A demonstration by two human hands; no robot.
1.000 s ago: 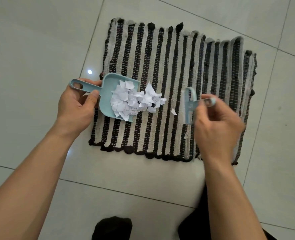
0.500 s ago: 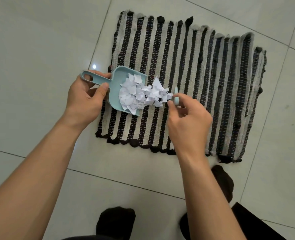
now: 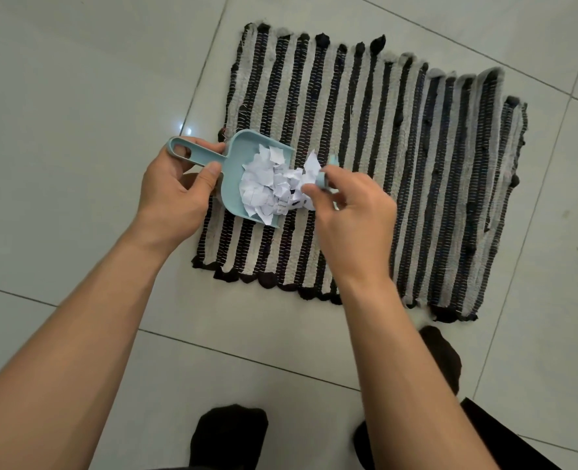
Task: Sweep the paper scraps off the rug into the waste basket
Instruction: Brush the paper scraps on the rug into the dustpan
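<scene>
Since a second ago the right hand (image 3: 352, 212) has swung in from mid-rug, and its small brush (image 3: 325, 176) now presses against the paper scraps (image 3: 274, 184) at the dustpan (image 3: 233, 178) mouth. Its grip pinches the brush; the left hand (image 3: 175, 188) clasps the dustpan handle. Nearly all the scraps sit heaped in the pan on the striped rug (image 3: 399, 171), a few at its lip. No waste basket is in view, so the tipping looks still to be done.

Home: striped rug (image 3: 399, 171) on tiled floor (image 3: 77, 96).
</scene>
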